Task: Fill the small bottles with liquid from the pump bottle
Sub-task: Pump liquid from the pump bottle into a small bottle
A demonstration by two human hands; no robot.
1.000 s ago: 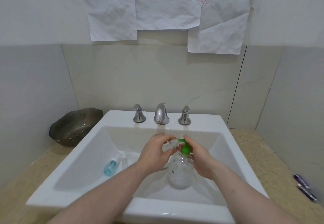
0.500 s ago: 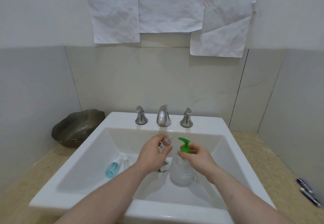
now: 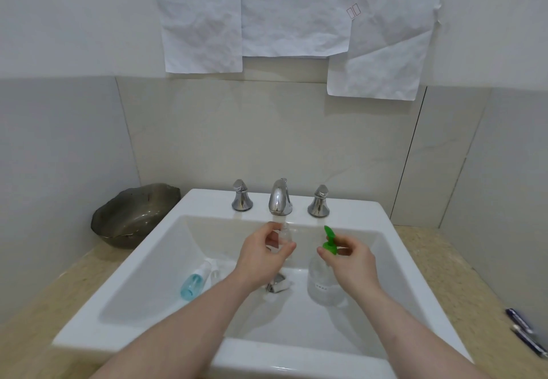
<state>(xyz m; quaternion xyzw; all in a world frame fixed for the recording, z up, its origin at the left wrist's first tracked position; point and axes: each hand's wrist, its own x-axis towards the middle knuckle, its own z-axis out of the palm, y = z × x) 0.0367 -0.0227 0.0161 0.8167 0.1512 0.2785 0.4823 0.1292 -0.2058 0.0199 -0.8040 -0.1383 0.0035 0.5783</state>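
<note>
Two hands over the white ceramic sink (image 3: 385, 230): filling a small bottle from the pump.
Left hand (image 3: 264, 257) pinches a small clear plastic bottle (image 3: 285, 235) upright between thumb and fingers; right hand (image 3: 351, 263) curls round the green pump head (image 3: 329, 240) of the clear round pump bottle (image 3: 324, 285), which stands in the basin just beneath it. Nozzle and bottle mouth are apart, so she should bring the mouth right under the spout, hold steady, press slowly. A blue-tinted small bottle (image 3: 194, 282) lies left of the left hand.
</note>
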